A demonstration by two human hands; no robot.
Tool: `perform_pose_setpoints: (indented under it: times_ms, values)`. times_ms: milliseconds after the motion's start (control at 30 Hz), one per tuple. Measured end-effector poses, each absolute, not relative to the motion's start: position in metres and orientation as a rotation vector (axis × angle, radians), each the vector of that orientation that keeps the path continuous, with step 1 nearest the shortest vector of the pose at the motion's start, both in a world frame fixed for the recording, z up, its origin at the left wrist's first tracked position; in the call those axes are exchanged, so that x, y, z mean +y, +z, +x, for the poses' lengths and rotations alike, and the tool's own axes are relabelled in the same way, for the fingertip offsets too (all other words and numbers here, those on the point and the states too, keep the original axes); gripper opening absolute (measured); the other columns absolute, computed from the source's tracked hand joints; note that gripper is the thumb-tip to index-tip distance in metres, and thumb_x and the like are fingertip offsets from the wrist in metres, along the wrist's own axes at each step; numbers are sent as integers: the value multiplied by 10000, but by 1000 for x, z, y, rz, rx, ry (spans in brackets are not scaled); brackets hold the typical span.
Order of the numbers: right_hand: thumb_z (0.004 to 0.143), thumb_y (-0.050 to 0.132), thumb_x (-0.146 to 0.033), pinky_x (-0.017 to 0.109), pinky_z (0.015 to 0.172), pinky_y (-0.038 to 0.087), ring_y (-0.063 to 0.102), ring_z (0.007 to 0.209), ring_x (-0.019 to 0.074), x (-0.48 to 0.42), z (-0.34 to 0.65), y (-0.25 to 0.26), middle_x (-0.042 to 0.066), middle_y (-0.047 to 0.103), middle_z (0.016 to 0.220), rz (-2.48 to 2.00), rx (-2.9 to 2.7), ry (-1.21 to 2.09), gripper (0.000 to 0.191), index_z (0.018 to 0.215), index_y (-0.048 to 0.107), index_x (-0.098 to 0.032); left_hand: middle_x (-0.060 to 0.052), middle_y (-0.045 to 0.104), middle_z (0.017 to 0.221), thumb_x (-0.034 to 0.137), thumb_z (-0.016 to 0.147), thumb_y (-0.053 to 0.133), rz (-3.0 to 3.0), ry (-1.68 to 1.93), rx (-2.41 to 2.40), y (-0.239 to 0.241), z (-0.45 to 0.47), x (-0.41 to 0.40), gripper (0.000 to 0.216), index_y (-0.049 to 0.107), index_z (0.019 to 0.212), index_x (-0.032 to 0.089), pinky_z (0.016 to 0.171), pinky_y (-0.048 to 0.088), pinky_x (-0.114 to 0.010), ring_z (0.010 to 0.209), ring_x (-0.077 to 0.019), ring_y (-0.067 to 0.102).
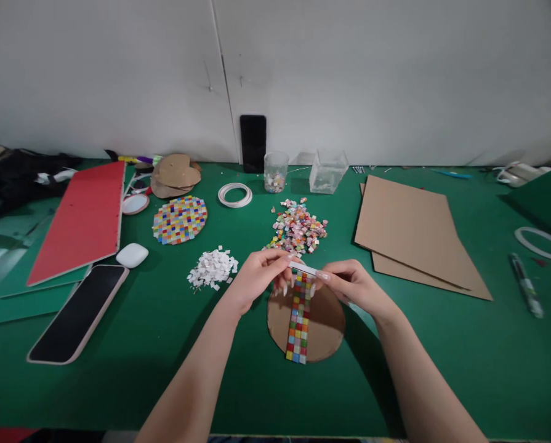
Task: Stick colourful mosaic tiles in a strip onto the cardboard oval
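Between my two hands a short, narrow white strip (pixel 303 268) is held level at its ends. My left hand (pixel 266 274) pinches its left end and my right hand (pixel 349 282) pinches the right end. Just beneath lies a round cardboard disc (pixel 325 326), with a band of colourful square mosaic tiles (pixel 298 323) running down its middle. The upper part of the disc is partly covered by my fingers. A heap of mixed coloured tiles (pixel 300 227) lies behind my hands, and a heap of small white squares (pixel 213 267) is left of my left hand.
A tile-covered disc (pixel 180 219), a tape roll (pixel 235 195), a plastic cup (pixel 276 172) and a clear box (pixel 329 172) stand farther back. Cardboard sheets (pixel 404 231) lie right. On the left are a phone (pixel 79 314), a white case (pixel 132 255) and a red board (pixel 84 221).
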State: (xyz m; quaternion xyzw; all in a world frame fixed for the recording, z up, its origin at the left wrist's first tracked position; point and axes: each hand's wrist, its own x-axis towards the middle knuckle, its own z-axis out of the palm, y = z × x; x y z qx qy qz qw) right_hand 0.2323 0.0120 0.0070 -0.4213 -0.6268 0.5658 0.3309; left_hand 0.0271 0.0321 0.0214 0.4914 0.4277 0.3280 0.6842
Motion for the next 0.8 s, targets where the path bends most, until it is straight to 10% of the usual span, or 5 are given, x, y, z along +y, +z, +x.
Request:
perform_pose_setpoints:
  times_ms: [800]
  values:
    - [850, 556, -418, 204, 335, 184, 285, 364, 45, 11, 231, 7, -59, 380, 449, -1134, -1648, 1530, 347, 701, 684, -132, -11, 585, 647, 321, 804, 599, 1129, 772, 920, 21, 24, 33, 204, 670, 897, 154, 513, 418, -209, 537, -89, 496]
